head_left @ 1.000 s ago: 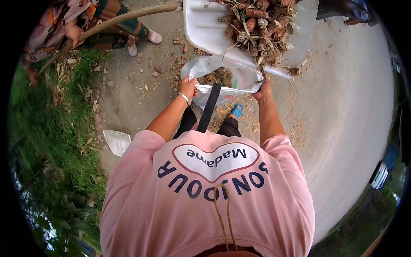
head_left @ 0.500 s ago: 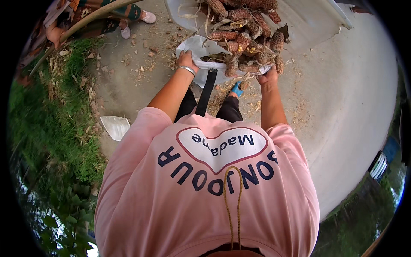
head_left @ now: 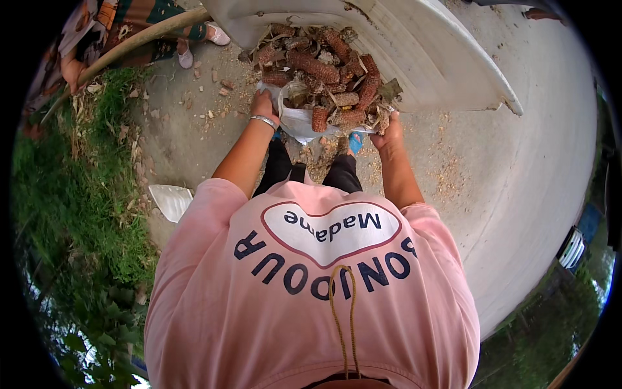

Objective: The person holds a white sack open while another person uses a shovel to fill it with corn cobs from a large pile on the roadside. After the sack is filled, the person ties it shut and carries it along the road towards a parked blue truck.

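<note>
Filling the lower half, a pink shirt [head_left: 311, 292] with dark lettering and a heart patch, hiding the torso and most of the legs. Above, a large white tub [head_left: 440, 58], tilted, its upper edge cut off by the frame. Spilling from its mouth, a heap of reddish-brown corn cobs [head_left: 324, 71] mixed with husk scraps, covering much of a white sack [head_left: 299, 122] held open just below the tub's lip. At the sack's left rim, left hand [head_left: 264, 104], fingers closed on the cloth, a bracelet at the wrist. At the right rim, right hand [head_left: 387, 129], fingers curled over the edge, tips hidden behind cobs. Sack bottom out of sight behind the arms. Lower left on the concrete, a small white sheet [head_left: 170, 200], kind unclear.
</note>
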The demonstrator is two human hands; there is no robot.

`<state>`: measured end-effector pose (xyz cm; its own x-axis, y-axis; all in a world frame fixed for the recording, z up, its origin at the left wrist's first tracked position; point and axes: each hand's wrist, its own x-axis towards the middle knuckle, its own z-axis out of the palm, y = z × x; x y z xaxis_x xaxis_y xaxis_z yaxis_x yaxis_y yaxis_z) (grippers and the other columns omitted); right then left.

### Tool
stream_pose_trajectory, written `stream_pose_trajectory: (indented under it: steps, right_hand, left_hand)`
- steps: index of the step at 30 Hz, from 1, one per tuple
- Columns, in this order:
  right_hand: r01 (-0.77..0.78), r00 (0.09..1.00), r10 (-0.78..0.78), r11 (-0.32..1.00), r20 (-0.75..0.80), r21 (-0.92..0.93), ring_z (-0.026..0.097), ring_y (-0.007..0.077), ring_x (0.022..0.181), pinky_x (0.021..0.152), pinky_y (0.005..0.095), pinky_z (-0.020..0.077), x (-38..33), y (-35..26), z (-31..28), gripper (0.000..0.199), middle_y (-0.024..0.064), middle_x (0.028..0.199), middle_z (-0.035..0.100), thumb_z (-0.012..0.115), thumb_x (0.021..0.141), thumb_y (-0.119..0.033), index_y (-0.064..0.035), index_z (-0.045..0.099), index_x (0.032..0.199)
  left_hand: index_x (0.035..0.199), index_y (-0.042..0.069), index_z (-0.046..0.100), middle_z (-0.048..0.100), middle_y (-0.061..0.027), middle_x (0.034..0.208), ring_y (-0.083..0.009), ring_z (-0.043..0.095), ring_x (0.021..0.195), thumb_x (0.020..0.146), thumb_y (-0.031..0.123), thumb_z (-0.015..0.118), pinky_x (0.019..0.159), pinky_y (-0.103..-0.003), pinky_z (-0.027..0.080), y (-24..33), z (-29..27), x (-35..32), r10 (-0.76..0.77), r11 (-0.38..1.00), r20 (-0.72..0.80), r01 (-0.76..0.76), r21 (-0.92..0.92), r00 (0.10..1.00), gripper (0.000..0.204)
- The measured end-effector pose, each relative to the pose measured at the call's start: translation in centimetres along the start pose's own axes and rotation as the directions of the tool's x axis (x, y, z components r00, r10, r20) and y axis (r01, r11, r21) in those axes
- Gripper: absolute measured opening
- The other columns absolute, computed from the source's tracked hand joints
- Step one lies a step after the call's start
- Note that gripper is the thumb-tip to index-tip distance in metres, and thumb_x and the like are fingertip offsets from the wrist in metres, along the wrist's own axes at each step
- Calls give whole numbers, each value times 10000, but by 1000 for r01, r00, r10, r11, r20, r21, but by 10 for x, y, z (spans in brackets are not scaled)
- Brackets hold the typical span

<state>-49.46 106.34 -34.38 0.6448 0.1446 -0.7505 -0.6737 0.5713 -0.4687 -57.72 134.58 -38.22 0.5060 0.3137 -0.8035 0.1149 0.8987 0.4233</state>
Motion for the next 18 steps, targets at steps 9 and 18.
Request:
stream_pose_trajectory:
  steps: [9, 18]
  right_hand:
    - [-154, 988, 155, 986, 0, 63, 533, 268, 904, 810, 425, 428, -9, 31, -29, 402, 106, 1013, 553, 313, 872, -368, -58, 491, 1056]
    - [-157, 985, 151, 985, 84, 69, 550, 251, 871, 807, 423, 436, 13, 46, -44, 319, 104, 950, 574, 370, 856, -308, -68, 537, 983]
  left_hand:
    - [1118, 79, 367, 456, -115, 1041, -270, 542, 843, 889, 179, 318, 644, -443, 473, -1, -63, 47, -199, 978, 17, 198, 66, 980, 255]
    - [976, 76, 466, 529, -96, 931, -268, 541, 810, 817, 206, 397, 625, -497, 443, -9, -84, 17, -329, 937, -173, 344, 67, 928, 217]
